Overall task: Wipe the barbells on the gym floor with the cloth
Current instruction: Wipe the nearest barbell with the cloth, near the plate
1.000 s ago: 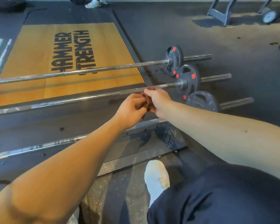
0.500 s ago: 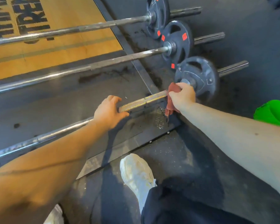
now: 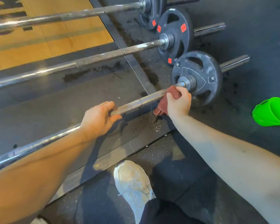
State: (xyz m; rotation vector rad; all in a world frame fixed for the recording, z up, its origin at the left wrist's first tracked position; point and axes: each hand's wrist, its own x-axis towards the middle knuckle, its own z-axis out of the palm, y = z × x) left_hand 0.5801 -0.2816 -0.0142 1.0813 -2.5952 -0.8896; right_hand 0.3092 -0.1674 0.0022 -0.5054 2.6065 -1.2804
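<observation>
While the right hand grips the cloth, its fingers curl over the top of the near bar and clamp the red-brown fabric round the shaft, just left of the collar. A loose end of the cloth hangs below the hand toward the floor. The left hand holds the same bar further left, fingers curled over its far side and thumb pressed on its near side, at the edge of the knurled stretch. Between the two hands the knurled shaft lies bare.

At its right end this bar carries a dusty grey plate, which stands just right of the right hand. Two more barbells lie beyond and parallel: the middle bar with a black plate bearing orange stickers, and the far bar with its own plate, partly cut off by the top edge. Their left parts cross a wooden platform with a dark rubber border.

On the right, on the floor, sits a bright green object, well apart from the bars. Near the bottom, a pale shoe points toward the near bar.
</observation>
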